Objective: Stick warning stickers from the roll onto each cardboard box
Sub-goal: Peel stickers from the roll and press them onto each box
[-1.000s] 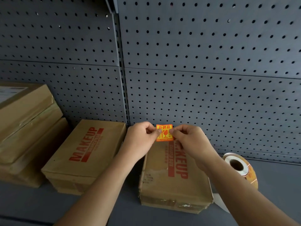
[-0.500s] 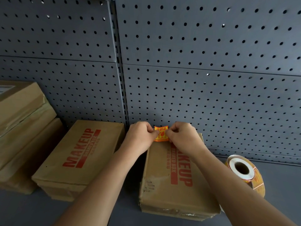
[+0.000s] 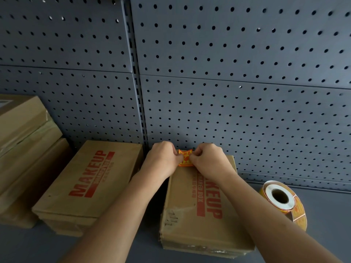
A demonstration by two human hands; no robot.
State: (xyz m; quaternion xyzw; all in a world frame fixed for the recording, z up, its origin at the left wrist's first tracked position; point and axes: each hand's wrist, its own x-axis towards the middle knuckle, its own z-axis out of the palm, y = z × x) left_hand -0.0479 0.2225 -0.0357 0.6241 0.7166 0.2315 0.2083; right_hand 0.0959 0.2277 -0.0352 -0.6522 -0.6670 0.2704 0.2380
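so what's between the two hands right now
The orange warning sticker: the left hand and right hand each pinch a side of it at the far end of the cardboard box, seen in the head view.

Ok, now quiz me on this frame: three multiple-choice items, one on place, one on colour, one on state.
1. The roll sits: A on the shelf, right of the right box; B atop a box; C in a hand.
2. The MAKEUP print is: A blue; B red; C green.
3. The sticker is: A on the roll; B flat on the shelf; C pinched by left hand and right hand.
Key: 1 A, it stands on the shelf beside that box; 2 B, the letters are red; 3 C, each hand pinches one edge.
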